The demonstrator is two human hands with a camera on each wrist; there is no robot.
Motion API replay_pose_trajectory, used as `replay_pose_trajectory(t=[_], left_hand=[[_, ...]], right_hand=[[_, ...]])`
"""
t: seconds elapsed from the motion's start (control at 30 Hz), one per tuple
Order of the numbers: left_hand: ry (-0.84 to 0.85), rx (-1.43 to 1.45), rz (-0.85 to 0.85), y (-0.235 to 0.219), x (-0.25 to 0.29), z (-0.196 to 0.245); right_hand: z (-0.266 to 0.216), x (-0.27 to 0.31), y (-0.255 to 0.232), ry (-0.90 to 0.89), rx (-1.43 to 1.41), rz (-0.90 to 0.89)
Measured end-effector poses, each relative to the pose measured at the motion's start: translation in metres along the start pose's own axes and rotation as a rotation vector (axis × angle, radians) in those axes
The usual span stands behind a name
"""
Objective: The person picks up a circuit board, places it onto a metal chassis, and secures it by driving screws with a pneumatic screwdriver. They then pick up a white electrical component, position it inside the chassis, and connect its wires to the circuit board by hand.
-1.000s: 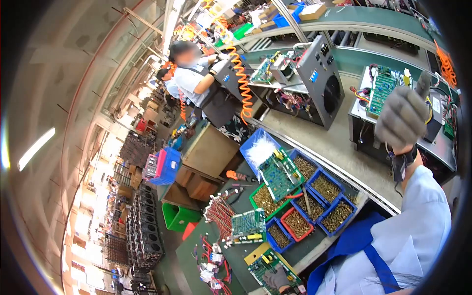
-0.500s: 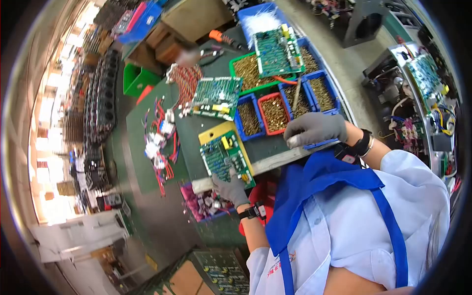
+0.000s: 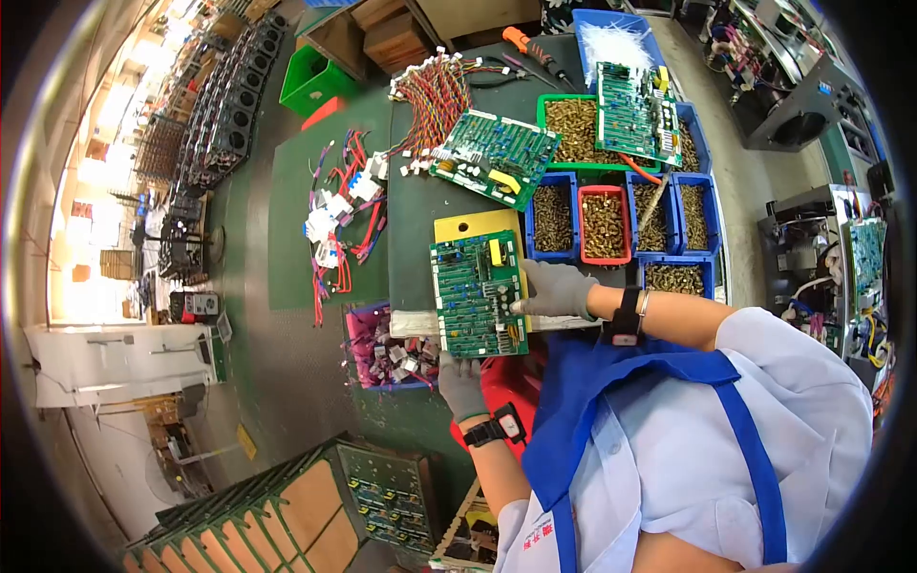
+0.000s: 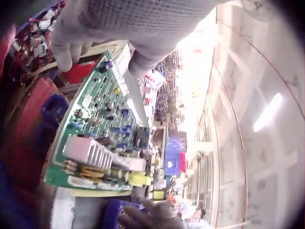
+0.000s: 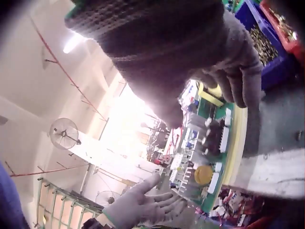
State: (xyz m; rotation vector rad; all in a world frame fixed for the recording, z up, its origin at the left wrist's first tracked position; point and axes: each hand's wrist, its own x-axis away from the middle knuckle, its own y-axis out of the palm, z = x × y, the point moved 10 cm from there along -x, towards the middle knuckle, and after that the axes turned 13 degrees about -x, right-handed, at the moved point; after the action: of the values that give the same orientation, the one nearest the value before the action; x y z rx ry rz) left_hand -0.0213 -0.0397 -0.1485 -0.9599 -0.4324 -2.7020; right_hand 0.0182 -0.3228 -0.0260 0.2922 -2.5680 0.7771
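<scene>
**Assembly table with circuit boards, seen from above**

The work surface is a dark green-topped table (image 3: 287, 210) in a factory hall; at far left, racks of dark metal frames (image 3: 224, 105) line the floor under bright lighting. On the table, from left to right: a loose heap of red, blue and white wire harnesses (image 3: 334, 215); a bundle of red-and-dark twisted leads with white plugs (image 3: 435, 95); a green printed circuit board with a yellow part (image 3: 494, 158) lying flat; and a block of blue and red plastic bins filled with brass-coloured screws (image 3: 604, 224). A second green board (image 3: 635, 113) rests across the rear bins, beside a blue tray of white ties (image 3: 611, 43). At the table's near edge, a purple bin of small connectors (image 3: 387, 349) sits below the working area.

The green circuit board with a finned heat sink (image 3: 478, 294) lies on a yellow rectangular pad (image 3: 468, 229) at the near table edge, between both gloved hands. The left hand (image 3: 463, 382) touches the board's near edge with fingers loosely extended; a grip is not evident. The right hand (image 3: 554, 289) rests on the board's right edge, fingers relaxed and slightly bent. At far right stand grey metal equipment housings with exposed wiring (image 3: 812, 258).
</scene>
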Motion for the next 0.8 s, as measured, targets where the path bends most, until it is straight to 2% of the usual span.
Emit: replay_pose_trajectory(t=[0.03,0.13,0.2,0.33,0.4,0.47,0.5,0.53,0.6,0.67,0.73,0.8], left_hand=[[-0.051,0.057,-0.041,0.006,0.003,0.0],[-0.127,0.141,-0.093,0.012,0.009,-0.001],[-0.113,0.094,-0.118,0.013,0.009,0.003],[-0.089,0.014,-0.112,0.017,0.025,0.017],[0.061,-0.137,-0.064,0.019,0.03,0.037],[0.073,-0.222,-0.043,0.025,0.041,0.05],[0.093,-0.297,-0.076,0.03,0.045,0.055],[0.114,-0.372,-0.11,0.035,0.047,0.059],[0.169,-0.37,-0.12,0.042,0.053,0.067],[0.214,-0.378,-0.124,0.042,0.055,0.071],[0.275,-0.389,-0.181,0.045,0.056,0.074],[0.258,-0.396,-0.174,0.041,0.06,0.074]], right_hand=[[0.001,0.006,0.002,0.115,-0.087,-0.094],[0.022,-0.001,0.021,0.249,-0.086,-0.142],[0.029,-0.009,0.033,0.262,-0.174,-0.155],[0.029,-0.017,0.037,0.201,-0.31,-0.013],[0.018,-0.011,0.027,0.184,-0.36,0.04],[0.003,0.004,0.029,0.292,-0.607,-0.132],[0.013,-0.003,0.038,0.238,-0.73,-0.126],[0.021,-0.006,0.043,0.239,-0.728,-0.121],[0.039,-0.007,0.056,0.344,-0.888,-0.141],[0.044,-0.007,0.055,0.329,-0.882,-0.108],[0.044,-0.016,0.071,0.269,-1.2,-0.145],[0.04,-0.011,0.075,0.269,-1.293,-0.129]])
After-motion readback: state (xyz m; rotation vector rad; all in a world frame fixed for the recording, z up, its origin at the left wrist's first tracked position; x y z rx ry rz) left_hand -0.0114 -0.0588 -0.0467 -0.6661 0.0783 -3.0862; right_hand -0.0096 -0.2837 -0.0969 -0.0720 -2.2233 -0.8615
